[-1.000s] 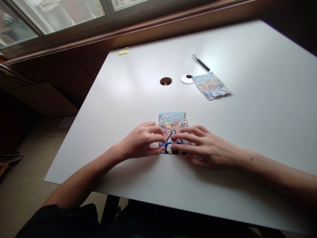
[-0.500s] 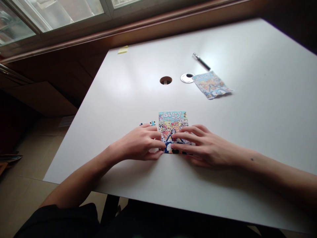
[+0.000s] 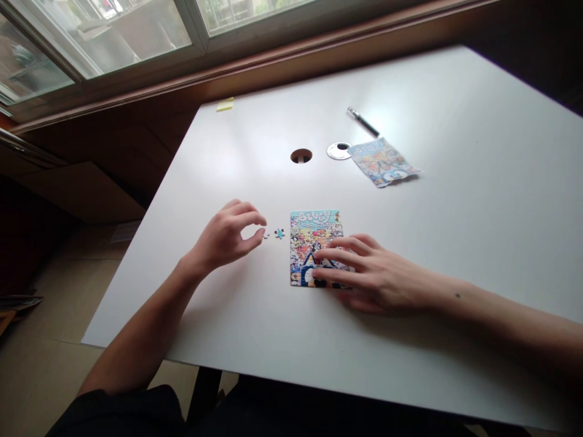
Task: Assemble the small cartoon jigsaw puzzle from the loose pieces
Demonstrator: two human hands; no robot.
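Note:
A small jigsaw puzzle (image 3: 300,255) with a colourful cartoon picture and "Bluey" lettering lies upright to me on the white table. My right hand (image 3: 368,270) rests over its lower right part, fingers stretched out and apart on the surface; that corner is hidden. To the left of the puzzle, my left hand (image 3: 230,233) hovers with curved fingers, thumb and index tips a small gap apart and nothing visible between them. Just off its thumb tip is a partly hidden light puzzle piece (image 3: 266,235). A blue and dark loose piece (image 3: 279,233) lies between that hand and the puzzle.
Beyond the puzzle lies a crumpled printed packet (image 3: 385,162) with a matching picture, overlapping a round silver cover (image 3: 337,151). A dark pen (image 3: 363,121) is behind it. The table (image 3: 218,328) has a cable hole (image 3: 301,156) and a yellow sticky note (image 3: 225,104).
My left hand has left the puzzle's lower left edge and moved left and slightly away from me, uncovering that edge. My right hand stays on the puzzle. The view has shifted slightly.

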